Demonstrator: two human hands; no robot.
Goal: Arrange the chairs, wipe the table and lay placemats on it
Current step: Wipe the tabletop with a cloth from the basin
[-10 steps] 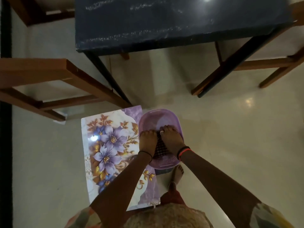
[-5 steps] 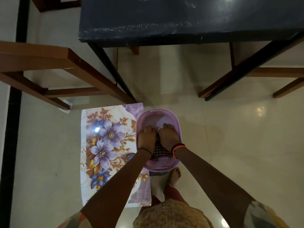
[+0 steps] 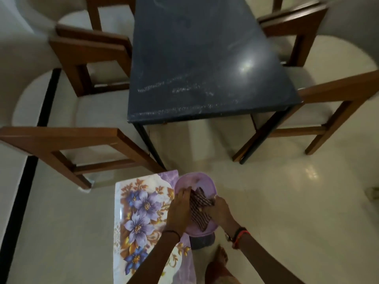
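Note:
A purple plastic basin point(image 3: 195, 181) stands on the floor in front of me. Over it both hands hold a dark checked cloth point(image 3: 200, 210). My left hand point(image 3: 180, 210) grips its left side and my right hand point(image 3: 220, 211) grips its right end. A floral placemat point(image 3: 141, 218) with purple flowers lies flat on the floor left of the basin. The dark blue table point(image 3: 201, 62) stands ahead, its top streaked with pale marks. Wooden chairs flank it: two on the left point(image 3: 86, 54) point(image 3: 67, 144) and two on the right point(image 3: 295, 23) point(image 3: 336, 99).
The floor is pale glossy tile with a black strip point(image 3: 26, 171) along the left. My bare foot point(image 3: 221, 257) shows below the basin. The table's dark metal legs point(image 3: 151, 148) stand just beyond the basin and placemat.
My hands have lifted the cloth up out of the basin and pulled apart along it. My head has risen, bringing the tabletop and all the chairs into view.

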